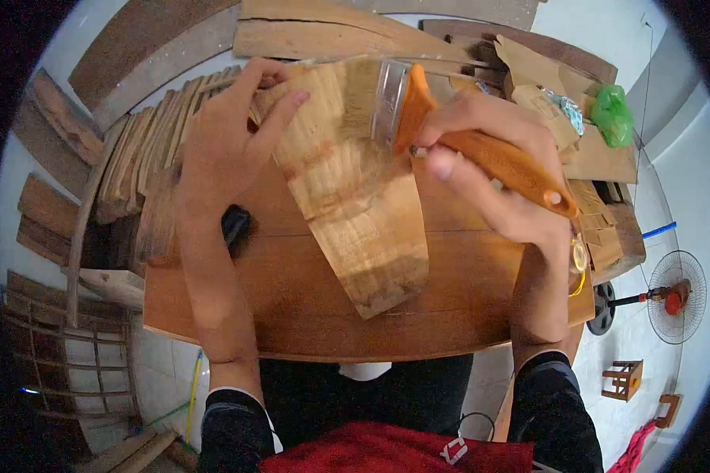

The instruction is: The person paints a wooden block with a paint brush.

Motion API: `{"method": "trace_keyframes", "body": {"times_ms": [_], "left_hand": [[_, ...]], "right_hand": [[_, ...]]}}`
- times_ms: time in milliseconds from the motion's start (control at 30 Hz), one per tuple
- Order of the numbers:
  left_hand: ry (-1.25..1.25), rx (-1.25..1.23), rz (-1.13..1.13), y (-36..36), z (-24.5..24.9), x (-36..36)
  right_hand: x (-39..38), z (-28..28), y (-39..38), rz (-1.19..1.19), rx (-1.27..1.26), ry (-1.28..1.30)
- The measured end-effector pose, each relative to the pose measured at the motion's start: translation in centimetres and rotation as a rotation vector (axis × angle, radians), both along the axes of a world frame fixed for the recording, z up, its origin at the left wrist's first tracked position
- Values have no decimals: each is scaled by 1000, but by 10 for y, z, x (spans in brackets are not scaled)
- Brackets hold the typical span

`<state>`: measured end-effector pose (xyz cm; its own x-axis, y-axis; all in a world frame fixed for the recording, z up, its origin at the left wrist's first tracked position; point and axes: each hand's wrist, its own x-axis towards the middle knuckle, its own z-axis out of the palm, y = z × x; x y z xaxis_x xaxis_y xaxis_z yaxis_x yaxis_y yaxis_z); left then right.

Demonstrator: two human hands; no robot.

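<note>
Your left hand (pixel 227 146) grips a pale, tapering wooden board (pixel 343 177) (brown-streaked, darker near you); your right hand (pixel 524 134) holds an orange-handled brush (pixel 493 158).

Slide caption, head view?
Right hand holds a wide orange-handled brush against a tapered light-brown wooden board gripped by the left hand.

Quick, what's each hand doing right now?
Left hand: closed on the upper left edge of the wooden board.
Right hand: closed, holding the orange-handled brush.
</note>
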<state>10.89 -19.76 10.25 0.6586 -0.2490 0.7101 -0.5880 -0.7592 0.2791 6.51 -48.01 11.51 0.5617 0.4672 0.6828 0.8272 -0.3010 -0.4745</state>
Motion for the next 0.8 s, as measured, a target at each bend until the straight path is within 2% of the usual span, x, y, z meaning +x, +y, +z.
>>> {"method": "trace_keyframes", "body": {"times_ms": [33,167,200,300,333,433,467,533,633,700,733,800], "left_hand": [[-1,-6,-15,1,0,-1],[13,-33,-36,2,3,-5],[22,-42,-37,0,4,-6],[-15,-69,-40,-8,8,-14],[-2,-62,-33,-8,10,-16],[11,-50,-25,-8,13,-17],[8,-61,-31,-10,12,-18],[-26,-75,-64,-9,10,-17],[-99,-76,-119,-7,10,-15],[-80,-70,-113,-10,14,-22],[-53,-88,-127,-10,14,-22],[-5,-124,-148,-6,13,-21]], "right_hand": [[1,-1,2,-51,60,-22],[-7,5,-11,255,-271,196],[-5,2,-14,265,-157,251],[-9,6,3,-185,307,184],[-7,9,-4,-98,156,86],[-9,7,-12,297,-388,324],[-14,14,-9,195,-411,380],[-11,2,3,-82,112,216],[-7,2,6,-73,214,52],[-8,-2,8,200,15,89],[-14,8,6,224,-94,88],[-13,3,-2,125,127,264]]}}
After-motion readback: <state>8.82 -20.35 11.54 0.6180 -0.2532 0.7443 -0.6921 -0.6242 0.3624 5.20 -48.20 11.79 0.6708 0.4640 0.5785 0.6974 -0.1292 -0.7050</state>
